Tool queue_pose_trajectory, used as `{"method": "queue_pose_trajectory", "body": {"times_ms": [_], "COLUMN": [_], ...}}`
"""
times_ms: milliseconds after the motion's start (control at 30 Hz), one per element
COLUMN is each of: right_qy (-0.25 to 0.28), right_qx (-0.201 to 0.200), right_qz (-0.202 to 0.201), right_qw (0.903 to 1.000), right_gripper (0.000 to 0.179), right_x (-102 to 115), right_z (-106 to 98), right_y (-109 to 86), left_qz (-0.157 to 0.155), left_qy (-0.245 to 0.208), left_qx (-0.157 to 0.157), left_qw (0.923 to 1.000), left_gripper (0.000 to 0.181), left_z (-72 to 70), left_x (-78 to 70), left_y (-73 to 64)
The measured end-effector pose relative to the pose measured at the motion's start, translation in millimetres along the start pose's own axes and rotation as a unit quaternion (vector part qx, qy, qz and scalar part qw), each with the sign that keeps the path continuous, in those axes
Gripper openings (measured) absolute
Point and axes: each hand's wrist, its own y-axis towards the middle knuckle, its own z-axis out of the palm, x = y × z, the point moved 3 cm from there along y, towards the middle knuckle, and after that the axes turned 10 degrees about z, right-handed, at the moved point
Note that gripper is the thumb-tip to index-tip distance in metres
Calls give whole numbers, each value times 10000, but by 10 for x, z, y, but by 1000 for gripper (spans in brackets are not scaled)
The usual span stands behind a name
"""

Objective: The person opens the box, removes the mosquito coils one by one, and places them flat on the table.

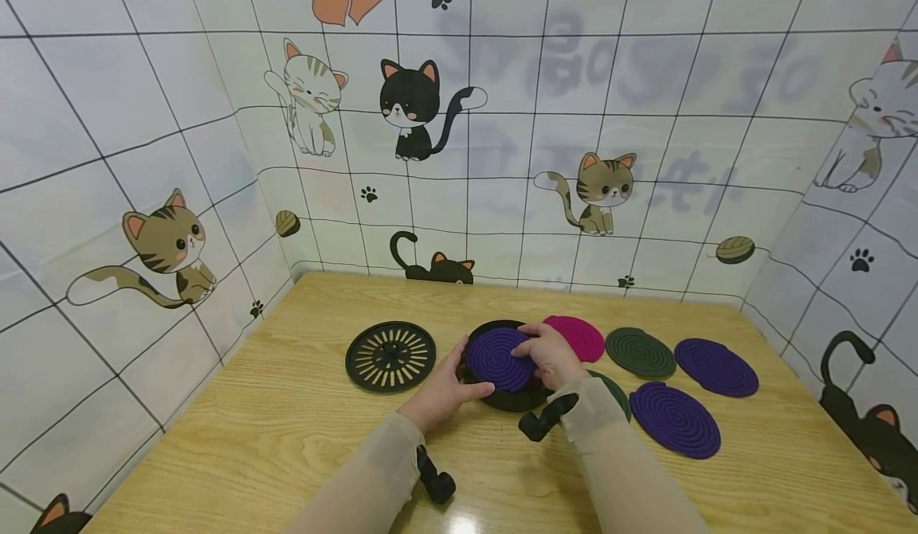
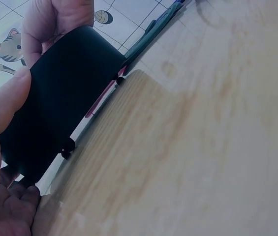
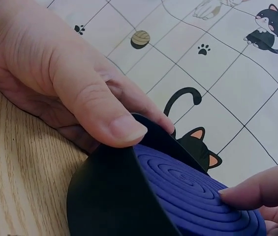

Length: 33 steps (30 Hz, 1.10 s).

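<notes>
A round black mosquito coil holder stands on the table, its small feet showing in the left wrist view. My left hand grips its left side, the thumb against the near side and the fingers around the wall. At the holder's mouth is a purple mosquito coil, also seen as the purple spiral within the rim in the right wrist view. My right hand pinches this coil's right edge, a fingertip on its top face. Whether the coil touches the holder's bottom is hidden.
A black slotted lid lies left of the holder. To the right are a pink coil, a green coil, a purple coil and another purple coil. My right forearm partly covers another green coil.
</notes>
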Motion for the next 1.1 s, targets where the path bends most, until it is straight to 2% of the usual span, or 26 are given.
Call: {"method": "queue_pose_trajectory", "body": {"times_ms": [300,533,667,767,1000,1100], "right_qy": [356,377,395,417,464,489], "right_qx": [319,438,409,392,364,348], "right_qz": [-3,17,-18,-48,-77,-74], "right_qw": [9989,9983,9984,9984,9982,9982], "right_gripper": [59,63,62,61,60,61], "right_x": [9,15,15,15,30,46], "right_z": [20,30,28,27,6,-13], "right_y": [12,4,7,9,-29,-52], "left_qz": [13,-1,40,69,67,42], "left_qy": [-53,-187,-244,-287,-185,-159], "left_qx": [11,49,62,60,31,38], "left_qw": [10000,9998,9997,9995,9998,9999], "left_gripper": [102,100,100,100,102,102], "left_z": [-1,-20,-19,-15,0,0], "left_x": [9,-260,-321,-310,3,4], "left_y": [5,-90,-116,-108,8,4]}}
